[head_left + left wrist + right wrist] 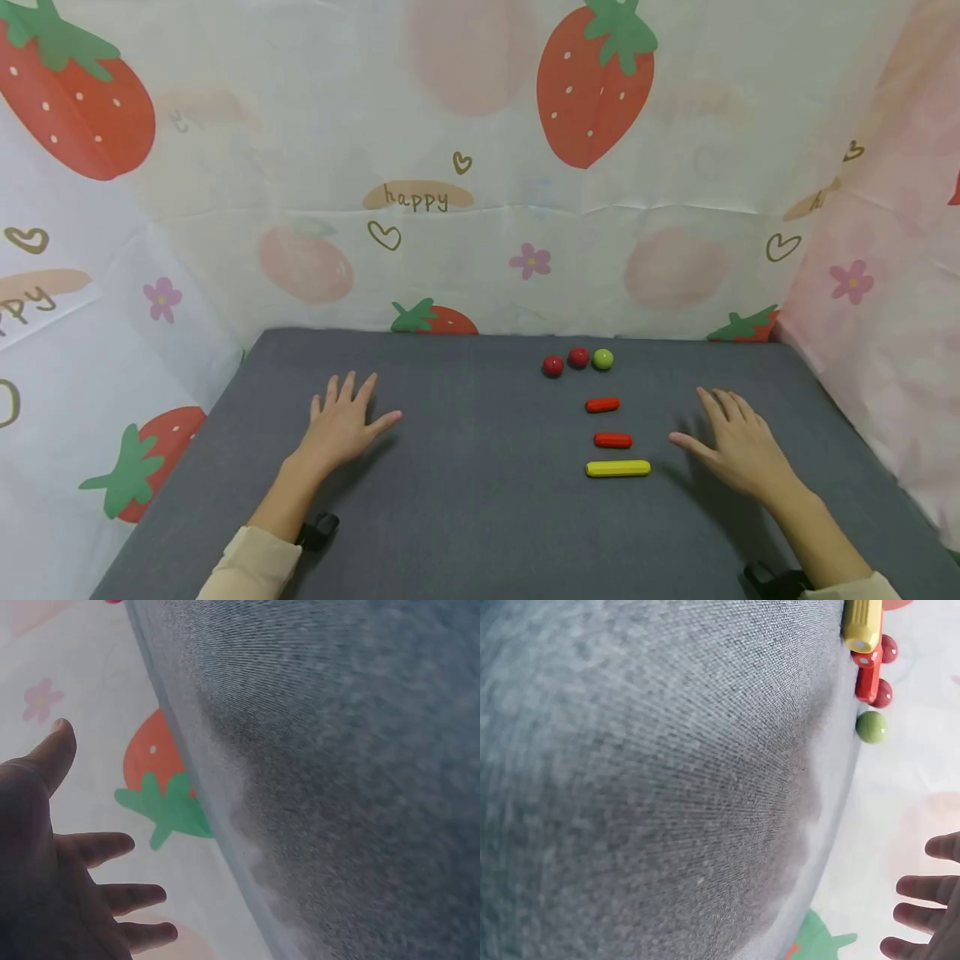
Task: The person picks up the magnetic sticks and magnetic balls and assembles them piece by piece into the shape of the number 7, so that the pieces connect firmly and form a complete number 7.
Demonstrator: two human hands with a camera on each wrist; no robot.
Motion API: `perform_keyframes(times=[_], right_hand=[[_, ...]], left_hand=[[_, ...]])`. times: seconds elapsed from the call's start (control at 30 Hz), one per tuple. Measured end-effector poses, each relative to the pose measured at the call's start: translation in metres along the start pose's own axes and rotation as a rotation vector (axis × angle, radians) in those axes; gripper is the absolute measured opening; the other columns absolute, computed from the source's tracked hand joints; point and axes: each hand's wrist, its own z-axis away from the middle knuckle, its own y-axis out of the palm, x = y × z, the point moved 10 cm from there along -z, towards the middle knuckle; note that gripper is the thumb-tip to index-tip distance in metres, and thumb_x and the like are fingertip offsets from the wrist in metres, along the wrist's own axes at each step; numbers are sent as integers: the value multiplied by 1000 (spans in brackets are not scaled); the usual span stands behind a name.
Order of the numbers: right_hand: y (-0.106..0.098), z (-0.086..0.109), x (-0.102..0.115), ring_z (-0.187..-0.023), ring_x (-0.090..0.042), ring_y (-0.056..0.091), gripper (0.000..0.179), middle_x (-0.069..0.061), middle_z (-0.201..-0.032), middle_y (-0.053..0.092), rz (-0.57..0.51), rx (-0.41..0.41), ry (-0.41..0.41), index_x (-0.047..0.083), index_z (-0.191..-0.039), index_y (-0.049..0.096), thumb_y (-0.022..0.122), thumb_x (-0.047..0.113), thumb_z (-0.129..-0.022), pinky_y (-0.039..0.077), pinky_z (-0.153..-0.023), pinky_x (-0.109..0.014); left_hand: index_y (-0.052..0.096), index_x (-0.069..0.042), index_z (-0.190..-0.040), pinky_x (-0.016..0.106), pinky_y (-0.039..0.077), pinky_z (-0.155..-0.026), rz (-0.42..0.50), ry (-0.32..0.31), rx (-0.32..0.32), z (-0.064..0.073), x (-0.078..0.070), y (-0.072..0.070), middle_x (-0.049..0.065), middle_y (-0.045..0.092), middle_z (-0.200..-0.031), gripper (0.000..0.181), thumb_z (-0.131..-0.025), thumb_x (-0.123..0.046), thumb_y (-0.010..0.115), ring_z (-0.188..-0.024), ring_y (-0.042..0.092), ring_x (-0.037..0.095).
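Note:
My left hand (339, 427) hovers over the left part of the grey table, its fingers spread and nothing held. Over the right part is my right hand (741, 450), likewise spread and holding nothing. Nearest to it, on its left, lies a long yellow faceted bar (618, 468). Behind that bar lie two shorter red bars, one (612, 440) closer and the other (602, 405) farther back. Toward the table's far edge sit two dark red balls, the left one (552, 366) and the middle one (577, 357), with a green ball (603, 359) at their right.
The grey cloth-covered table (465, 500) meets a hanging strawberry-print curtain (480, 275) at its far edge. More of this cloth hangs along the left and right sides. A black band (318, 531) is on the left wrist, another (776, 581) on the right.

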Motion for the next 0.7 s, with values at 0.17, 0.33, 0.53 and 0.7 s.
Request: perform_keyframes(times=[0.17, 0.33, 0.53, 0.7], right_hand=[[2, -1, 0, -129, -54, 33, 93, -36, -142, 36, -6, 9, 1, -7, -147, 33, 56, 62, -90, 28, -101, -72], [1, -3, 4, -130, -54, 33, 90, -36, -143, 35, -57, 10, -11, -7, -147, 32, 58, 58, -90, 28, -101, -72], [1, -11, 13, -131, -52, 35, 86, -33, -144, 37, -136, 6, -32, -4, -147, 35, 62, 54, -90, 30, -101, -70], [6, -19, 21, -131, -51, 36, 79, -32, -144, 40, -180, 1, -64, -3, -146, 39, 66, 46, -90, 33, -101, -69]], left_hand=[[26, -6, -154, 74, 11, -110, 16, 21, 4, -9, -9, 3, 31, 17, -158, 84, -94, -59, 52, -145, 9, 54], [25, -8, -155, 73, 12, -111, 35, 46, 15, -22, -23, 6, 29, 18, -158, 84, -93, -59, 52, -146, 10, 53], [28, -9, -154, 70, 17, -112, 52, 78, 12, -41, -44, 12, 27, 24, -158, 83, -93, -58, 54, -146, 16, 50], [31, -9, -153, 68, 21, -112, 84, 122, 18, -59, -65, 21, 26, 29, -156, 80, -93, -56, 55, -146, 21, 48]])
